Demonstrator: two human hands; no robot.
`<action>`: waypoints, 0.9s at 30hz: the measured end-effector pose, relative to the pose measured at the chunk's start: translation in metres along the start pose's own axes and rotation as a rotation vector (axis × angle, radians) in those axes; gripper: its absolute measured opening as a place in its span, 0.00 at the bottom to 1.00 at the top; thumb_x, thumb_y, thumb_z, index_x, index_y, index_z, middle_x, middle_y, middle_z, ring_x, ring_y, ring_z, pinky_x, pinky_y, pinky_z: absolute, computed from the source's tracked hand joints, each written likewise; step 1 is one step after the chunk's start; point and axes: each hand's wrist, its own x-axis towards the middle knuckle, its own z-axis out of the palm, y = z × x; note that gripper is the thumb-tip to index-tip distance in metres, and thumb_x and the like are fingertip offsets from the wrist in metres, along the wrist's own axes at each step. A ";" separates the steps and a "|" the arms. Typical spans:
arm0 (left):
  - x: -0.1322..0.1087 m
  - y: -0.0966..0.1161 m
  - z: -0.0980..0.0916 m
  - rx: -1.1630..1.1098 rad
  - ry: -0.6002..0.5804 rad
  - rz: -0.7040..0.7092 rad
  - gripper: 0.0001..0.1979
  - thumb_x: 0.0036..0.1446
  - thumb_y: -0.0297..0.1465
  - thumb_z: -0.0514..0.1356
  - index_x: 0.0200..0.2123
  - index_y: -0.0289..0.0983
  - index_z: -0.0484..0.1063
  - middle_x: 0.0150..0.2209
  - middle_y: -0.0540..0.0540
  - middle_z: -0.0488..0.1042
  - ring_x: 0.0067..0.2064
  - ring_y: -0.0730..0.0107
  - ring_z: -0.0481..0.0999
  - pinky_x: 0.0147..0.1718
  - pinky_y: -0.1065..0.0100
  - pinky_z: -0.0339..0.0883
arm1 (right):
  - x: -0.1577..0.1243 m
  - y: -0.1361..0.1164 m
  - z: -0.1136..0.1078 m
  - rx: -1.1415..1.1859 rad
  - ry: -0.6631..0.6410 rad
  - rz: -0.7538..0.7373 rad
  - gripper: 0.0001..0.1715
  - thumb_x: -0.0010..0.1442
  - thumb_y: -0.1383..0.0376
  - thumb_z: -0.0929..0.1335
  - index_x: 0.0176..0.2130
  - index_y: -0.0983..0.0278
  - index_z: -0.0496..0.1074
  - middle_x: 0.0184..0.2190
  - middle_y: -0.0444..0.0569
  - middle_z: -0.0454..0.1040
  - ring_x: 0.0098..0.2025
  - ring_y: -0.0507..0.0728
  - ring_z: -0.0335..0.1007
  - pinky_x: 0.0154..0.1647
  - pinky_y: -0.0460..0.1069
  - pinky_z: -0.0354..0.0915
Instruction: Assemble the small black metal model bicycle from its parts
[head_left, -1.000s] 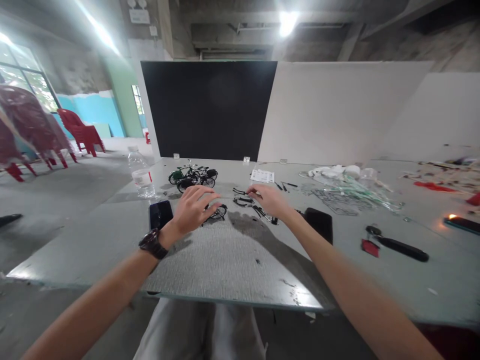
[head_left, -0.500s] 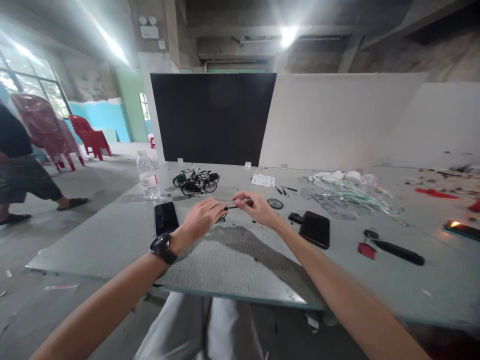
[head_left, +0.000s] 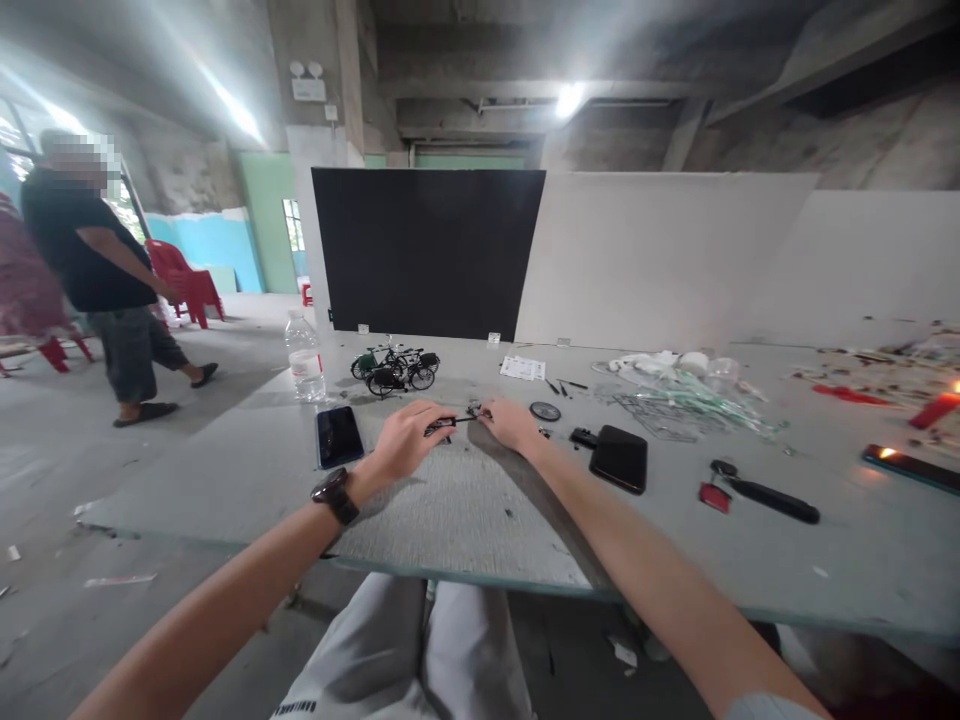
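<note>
My left hand point(head_left: 407, 438), with a black watch on its wrist, and my right hand point(head_left: 511, 424) meet over a grey mat point(head_left: 450, 500) on the table. Both pinch a small black model bicycle part point(head_left: 451, 423) held between them, the fingers of each closed on one end. A small dark wheel point(head_left: 544, 411) lies just right of my right hand. Two finished model bicycles point(head_left: 395, 369), one green and one black, stand further back.
A phone point(head_left: 337, 436) lies left of my left hand, a black case point(head_left: 619, 458) to the right. A water bottle point(head_left: 305, 356), a paper sheet point(head_left: 523, 368), plastic sprues and bags point(head_left: 679, 388), black cutters point(head_left: 765, 494) and a red piece point(head_left: 709, 496) are on the table. A person point(head_left: 105, 280) walks at left by red chairs point(head_left: 184, 283).
My hands have come together from reaching over loose parts and now hold one small part between them. The view has tilted up and a person has walked in at the left.
</note>
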 end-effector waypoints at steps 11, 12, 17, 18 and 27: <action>-0.005 0.010 0.014 -0.049 -0.071 0.006 0.16 0.72 0.39 0.53 0.54 0.42 0.77 0.48 0.43 0.81 0.49 0.60 0.79 0.48 0.61 0.71 | -0.015 0.005 -0.004 0.038 0.084 0.016 0.15 0.72 0.63 0.61 0.46 0.64 0.75 0.46 0.56 0.79 0.41 0.59 0.74 0.36 0.48 0.60; -0.004 0.011 0.015 -0.051 -0.066 -0.007 0.16 0.72 0.39 0.54 0.52 0.41 0.78 0.48 0.43 0.81 0.49 0.59 0.79 0.49 0.61 0.71 | -0.016 0.005 -0.005 0.049 0.096 0.017 0.14 0.72 0.63 0.61 0.46 0.64 0.75 0.47 0.56 0.79 0.43 0.59 0.74 0.37 0.48 0.60; 0.000 0.013 0.023 -0.104 -0.072 -0.065 0.13 0.70 0.38 0.56 0.49 0.40 0.76 0.48 0.43 0.81 0.50 0.58 0.78 0.50 0.60 0.69 | -0.019 0.003 -0.007 0.043 0.086 0.033 0.14 0.71 0.65 0.61 0.48 0.65 0.75 0.47 0.55 0.79 0.45 0.59 0.75 0.39 0.47 0.60; 0.001 0.014 0.024 -0.118 -0.074 -0.085 0.12 0.70 0.38 0.56 0.48 0.39 0.75 0.47 0.43 0.80 0.50 0.58 0.78 0.50 0.60 0.69 | -0.020 0.004 -0.007 0.042 0.088 0.039 0.15 0.71 0.66 0.61 0.48 0.66 0.75 0.47 0.56 0.79 0.45 0.59 0.75 0.40 0.47 0.60; -0.001 0.018 0.023 -0.288 -0.249 -0.212 0.10 0.69 0.31 0.52 0.51 0.36 0.68 0.44 0.40 0.79 0.45 0.59 0.78 0.45 0.63 0.68 | -0.017 0.007 -0.010 0.079 0.102 0.027 0.15 0.70 0.67 0.61 0.48 0.67 0.74 0.45 0.58 0.80 0.47 0.62 0.76 0.42 0.49 0.61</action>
